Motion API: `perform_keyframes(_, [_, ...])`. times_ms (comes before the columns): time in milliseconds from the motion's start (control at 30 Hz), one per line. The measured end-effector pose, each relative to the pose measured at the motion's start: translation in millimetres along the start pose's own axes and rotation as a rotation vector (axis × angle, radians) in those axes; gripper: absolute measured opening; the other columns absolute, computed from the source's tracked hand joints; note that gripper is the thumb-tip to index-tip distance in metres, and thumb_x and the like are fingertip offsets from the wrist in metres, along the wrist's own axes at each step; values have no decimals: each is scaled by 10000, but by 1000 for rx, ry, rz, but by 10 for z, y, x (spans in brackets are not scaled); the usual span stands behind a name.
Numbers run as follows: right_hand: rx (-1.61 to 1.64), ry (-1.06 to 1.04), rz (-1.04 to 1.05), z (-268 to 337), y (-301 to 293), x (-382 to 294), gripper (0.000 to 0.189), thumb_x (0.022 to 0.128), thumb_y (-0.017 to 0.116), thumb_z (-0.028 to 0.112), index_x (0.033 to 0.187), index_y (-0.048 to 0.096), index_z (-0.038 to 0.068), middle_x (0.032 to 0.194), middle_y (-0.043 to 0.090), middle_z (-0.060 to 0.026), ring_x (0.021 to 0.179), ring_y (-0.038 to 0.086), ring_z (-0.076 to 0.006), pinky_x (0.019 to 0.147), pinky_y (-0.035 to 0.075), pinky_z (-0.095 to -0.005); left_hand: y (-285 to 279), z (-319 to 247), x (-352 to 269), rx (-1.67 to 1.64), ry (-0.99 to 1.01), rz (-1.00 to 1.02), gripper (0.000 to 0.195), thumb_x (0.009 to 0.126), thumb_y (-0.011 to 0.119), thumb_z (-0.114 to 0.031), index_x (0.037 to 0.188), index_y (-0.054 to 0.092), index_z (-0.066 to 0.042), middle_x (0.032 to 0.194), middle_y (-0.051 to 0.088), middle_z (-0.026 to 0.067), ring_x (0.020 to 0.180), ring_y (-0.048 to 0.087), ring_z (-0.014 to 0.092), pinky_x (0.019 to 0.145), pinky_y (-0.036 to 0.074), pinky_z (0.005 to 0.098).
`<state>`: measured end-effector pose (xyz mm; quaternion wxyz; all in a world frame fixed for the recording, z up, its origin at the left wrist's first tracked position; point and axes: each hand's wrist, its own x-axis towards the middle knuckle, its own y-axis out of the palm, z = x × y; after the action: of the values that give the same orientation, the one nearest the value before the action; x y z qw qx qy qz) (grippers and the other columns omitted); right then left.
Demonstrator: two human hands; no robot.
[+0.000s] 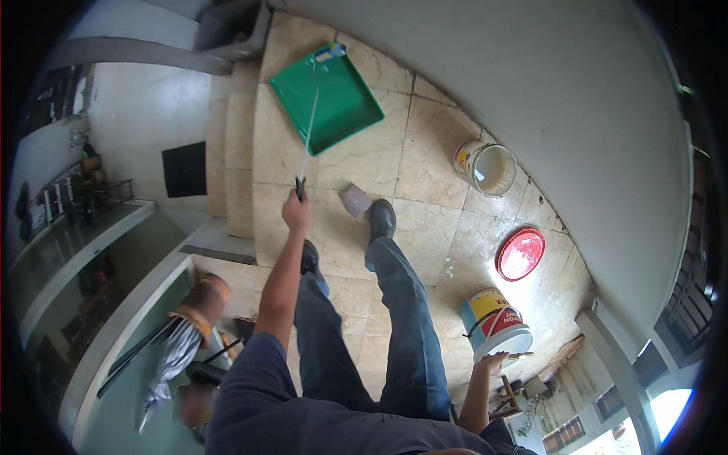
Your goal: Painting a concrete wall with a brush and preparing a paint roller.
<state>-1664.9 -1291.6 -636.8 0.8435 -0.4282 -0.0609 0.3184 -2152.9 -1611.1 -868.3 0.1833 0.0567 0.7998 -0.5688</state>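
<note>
My left hand is closed around the black handle of a paint roller. Its long metal rod reaches up to a small roller head with a blue and yellow wrapping, at the top edge of a green plastic paint tray on the floor. At the lower right, my right hand grips a thin stick-like tool, perhaps a brush, over the pale top of a paint bucket. An uncovered, paint-stained bucket stands by the wall. Between the buckets lies a red plastic lid.
A purplish-grey square pad or sheet lies by my shoe. Steps go down at the left, near a black mat. A terracotta pot holding an umbrella stands at lower left. A wall curves along the right.
</note>
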Motion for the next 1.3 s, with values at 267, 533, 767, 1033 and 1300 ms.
perform_keyframes(267, [290,68,88,97,-805,-557,372,833,605,365,921,645,6,681,606,-41,385,333,-97,332,232,-247,-2134,-152,-1711,-114,318,24,265,864,547,-306,815,543,-46,648,587,185,620,577,383,534,420,465])
perform_keyframes(533, [274,-238,60,200,-2457,-292,352,841,613,320,702,654,-1,549,540,10,547,458,-47,517,361,-242,-2706,-217,-2904,-167,712,203,365,836,588,-350,778,583,10,683,602,206,655,577,395,563,419,456])
perform_keyframes(767, [492,-94,-83,-294,-3841,798,368,818,647,358,652,637,29,487,432,66,434,358,-25,416,273,-227,-2443,-1021,-4437,-99,842,734,295,833,598,-265,709,567,0,607,585,90,425,535,200,404,410,339])
perform_keyframes(1033, [485,76,-283,-1289,-4733,2148,445,799,617,430,689,661,2,544,573,-32,521,509,-95,525,407,-276,-1419,-2051,-6749,-84,974,1104,331,868,573,-280,635,500,-57,507,474,4,363,457,86,337,361,244])
perform_keyframes(1300, [472,226,-279,-1695,-5527,3670,372,814,622,369,705,661,15,521,485,28,510,413,-47,483,326,-249,-358,-2783,-9072,134,1078,1261,291,854,581,-272,720,574,-14,572,532,21,370,484,97,336,368,242])
